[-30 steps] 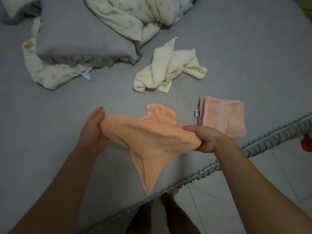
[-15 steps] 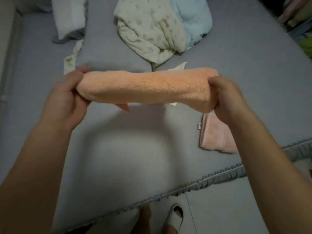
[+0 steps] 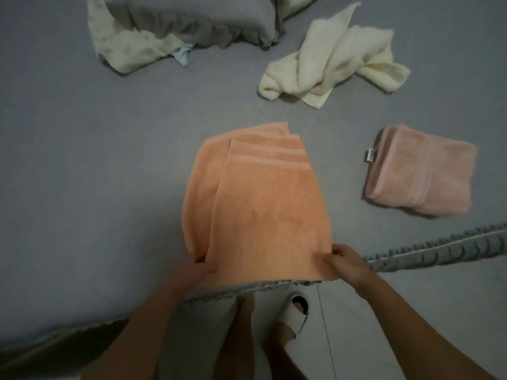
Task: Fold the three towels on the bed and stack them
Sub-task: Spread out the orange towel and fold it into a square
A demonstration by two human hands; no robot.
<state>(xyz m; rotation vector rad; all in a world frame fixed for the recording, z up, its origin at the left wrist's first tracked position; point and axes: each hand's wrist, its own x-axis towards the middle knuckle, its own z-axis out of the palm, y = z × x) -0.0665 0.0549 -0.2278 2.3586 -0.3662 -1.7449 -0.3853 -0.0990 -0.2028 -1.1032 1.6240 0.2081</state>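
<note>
An orange towel (image 3: 263, 204) lies doubled over on the grey bed (image 3: 96, 174), its striped ends at the far side and its near edge at the bed's frilled border. My left hand (image 3: 192, 272) pinches its near left corner. My right hand (image 3: 345, 263) pinches its near right corner. A pink towel (image 3: 422, 171) lies folded into a neat block to the right. A cream towel (image 3: 334, 53) lies crumpled farther back, right of centre.
A grey pillow (image 3: 192, 20) lies at the far side on a pale printed blanket (image 3: 129, 48). The bed's frilled edge (image 3: 439, 250) runs along the near side, with tiled floor (image 3: 425, 311) below. A white slipper (image 3: 293, 311) and my feet stand on that floor.
The orange towel was held stretched in the air between both hands; now it lies flat on the bed, folded in half, with both hands at its near corners.
</note>
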